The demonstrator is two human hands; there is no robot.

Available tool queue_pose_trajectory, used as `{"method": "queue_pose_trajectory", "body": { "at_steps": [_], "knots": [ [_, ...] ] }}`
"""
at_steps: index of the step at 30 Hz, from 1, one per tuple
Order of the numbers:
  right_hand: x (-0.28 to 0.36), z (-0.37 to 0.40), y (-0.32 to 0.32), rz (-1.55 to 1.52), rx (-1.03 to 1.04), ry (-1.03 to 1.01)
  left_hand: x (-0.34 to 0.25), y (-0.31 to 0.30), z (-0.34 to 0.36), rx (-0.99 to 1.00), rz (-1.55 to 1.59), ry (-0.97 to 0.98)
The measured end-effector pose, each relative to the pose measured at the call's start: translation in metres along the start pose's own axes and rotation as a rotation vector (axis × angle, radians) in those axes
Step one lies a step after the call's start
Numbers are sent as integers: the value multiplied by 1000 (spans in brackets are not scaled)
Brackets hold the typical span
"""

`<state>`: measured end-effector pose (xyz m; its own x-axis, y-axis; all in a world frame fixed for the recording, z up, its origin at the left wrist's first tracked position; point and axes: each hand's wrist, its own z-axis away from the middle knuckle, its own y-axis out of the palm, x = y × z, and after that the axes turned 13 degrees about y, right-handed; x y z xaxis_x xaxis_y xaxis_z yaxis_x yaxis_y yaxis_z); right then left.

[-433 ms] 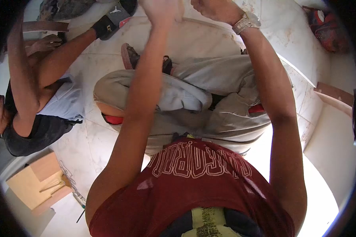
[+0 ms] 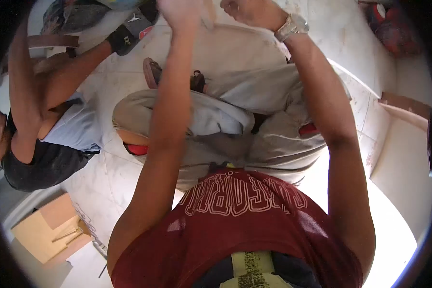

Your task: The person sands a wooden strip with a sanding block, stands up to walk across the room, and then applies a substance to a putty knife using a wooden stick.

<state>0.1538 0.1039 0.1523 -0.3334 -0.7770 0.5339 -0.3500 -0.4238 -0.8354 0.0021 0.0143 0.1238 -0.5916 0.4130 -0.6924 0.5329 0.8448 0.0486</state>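
My left hand (image 2: 181,12) is at the top edge of the view, blurred, with its fingers cut off by the frame. To its right is my right hand (image 2: 258,13), its fingers curled into a closed grip; what it holds, if anything, I cannot make out. A metal-band watch (image 2: 293,27) is on my right wrist. Both arms stretch forward over my crossed legs in grey trousers (image 2: 278,149). A pale, smudged surface with a curved edge lies below my hands.
At the left another person (image 2: 38,158) sits on the tiled floor, one leg stretched toward my hands. Wooden pieces (image 2: 48,228) lie at the lower left. A curved brown piece (image 2: 405,108) leans at the right, and a red and dark bundle (image 2: 393,31) is at the upper right.
Both my hands have shifted slightly left and up in the view, the left still blurred. The surroundings have shifted a little too. My right fingers remain curled.
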Motion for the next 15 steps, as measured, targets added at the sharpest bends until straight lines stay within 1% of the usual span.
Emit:
{"method": "queue_pose_trajectory", "body": {
  "at_steps": [2,3,5,6,7,9,12,13,15],
  "knots": [
    [-5,-4,10,-102,-86,-41,11,-11,10,33,-61,-66],
    [-5,-11,6,-142,-148,-81,36,-17,31,62,-259,-89],
    [1,-8,7,-38,-145,-75,81,-24,74,28,-399,-107],
    [2,-6,10,17,-144,-77,97,-21,93,-33,-341,-94],
    [-6,-11,18,44,-82,-21,104,-16,97,-96,-279,-81],
    [-23,-22,31,100,50,100,82,-10,81,-81,-303,-121],
    [-25,-14,28,-70,-31,21,27,1,50,-18,-365,-151],
    [-22,-12,29,-68,-111,-29,17,3,44,8,-392,-159],
    [-7,-13,27,-60,-261,-144,15,8,42,-346,603,-448]
  ]
}}
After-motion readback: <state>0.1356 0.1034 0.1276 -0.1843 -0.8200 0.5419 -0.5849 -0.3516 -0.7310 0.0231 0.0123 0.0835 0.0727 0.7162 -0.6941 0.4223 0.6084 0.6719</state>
